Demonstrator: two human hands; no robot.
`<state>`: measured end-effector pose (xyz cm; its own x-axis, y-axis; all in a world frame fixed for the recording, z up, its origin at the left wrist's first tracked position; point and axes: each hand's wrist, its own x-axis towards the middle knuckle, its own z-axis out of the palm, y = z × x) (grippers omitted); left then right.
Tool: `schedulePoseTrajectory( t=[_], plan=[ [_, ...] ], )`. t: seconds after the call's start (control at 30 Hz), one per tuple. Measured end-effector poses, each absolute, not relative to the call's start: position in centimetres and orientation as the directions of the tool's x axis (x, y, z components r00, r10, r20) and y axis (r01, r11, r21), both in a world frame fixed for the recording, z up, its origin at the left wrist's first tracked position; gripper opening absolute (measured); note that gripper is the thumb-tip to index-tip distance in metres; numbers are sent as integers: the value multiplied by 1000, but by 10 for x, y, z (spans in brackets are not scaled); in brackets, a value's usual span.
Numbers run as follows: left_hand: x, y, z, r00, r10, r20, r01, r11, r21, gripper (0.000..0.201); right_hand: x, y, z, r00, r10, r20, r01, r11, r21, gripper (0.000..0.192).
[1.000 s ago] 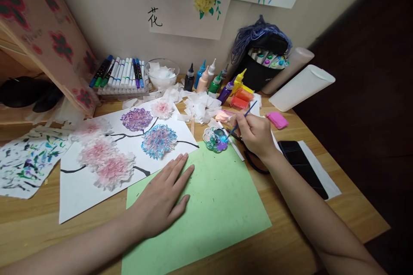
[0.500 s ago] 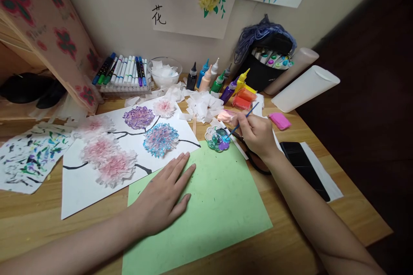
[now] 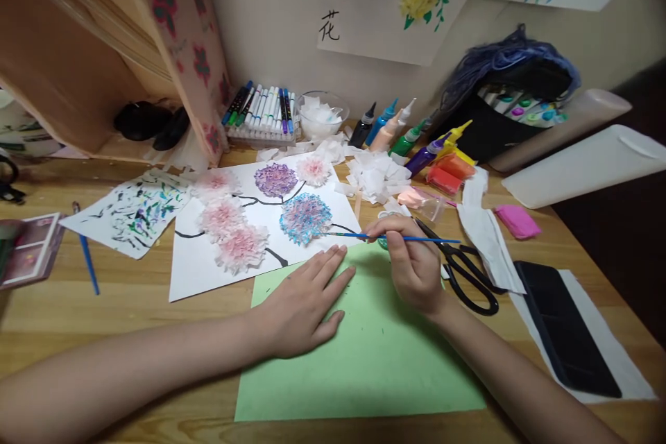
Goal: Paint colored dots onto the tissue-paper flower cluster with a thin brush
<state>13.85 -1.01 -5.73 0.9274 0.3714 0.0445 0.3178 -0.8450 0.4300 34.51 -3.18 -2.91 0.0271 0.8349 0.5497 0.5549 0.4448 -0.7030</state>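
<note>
My right hand (image 3: pixel 413 263) grips a thin blue paintbrush (image 3: pixel 427 239), its tip pointing left at the edge of a blue-and-pink tissue paper flower (image 3: pixel 306 218). Whether the bristles touch the petals I cannot tell. That flower is stuck on a white sheet (image 3: pixel 192 282), along with a purple flower (image 3: pixel 276 180) and several pink ones (image 3: pixel 242 248) on black painted stems. My left hand (image 3: pixel 306 302) lies flat with fingers stretched on a green sheet (image 3: pixel 359 374), close to the white sheet's lower edge. A paint palette (image 3: pixel 383 241) is mostly hidden behind my right hand.
Black scissors (image 3: pixel 471 281) and a phone (image 3: pixel 567 329) lie at the right. Paint bottles (image 3: pixel 400 135), torn tissue paper (image 3: pixel 377 175) and markers (image 3: pixel 263 109) stand or lie at the back. A paint-stained cloth (image 3: pixel 138 215) and another blue brush (image 3: pixel 88 260) are on the left.
My right hand has brought the paintbrush from the palette leftward to the blue-edged flower. The view has turned left, showing more of the table there. My left hand stays flat on the green sheet.
</note>
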Motion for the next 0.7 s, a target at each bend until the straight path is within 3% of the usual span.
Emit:
schedulePoseTrajectory(
  t=[0.7],
  plan=[
    [140, -11, -55, 930, 365, 38, 311, -839, 446, 59, 338, -30, -41, -17, 827, 561, 538, 481, -692, 22]
  ],
)
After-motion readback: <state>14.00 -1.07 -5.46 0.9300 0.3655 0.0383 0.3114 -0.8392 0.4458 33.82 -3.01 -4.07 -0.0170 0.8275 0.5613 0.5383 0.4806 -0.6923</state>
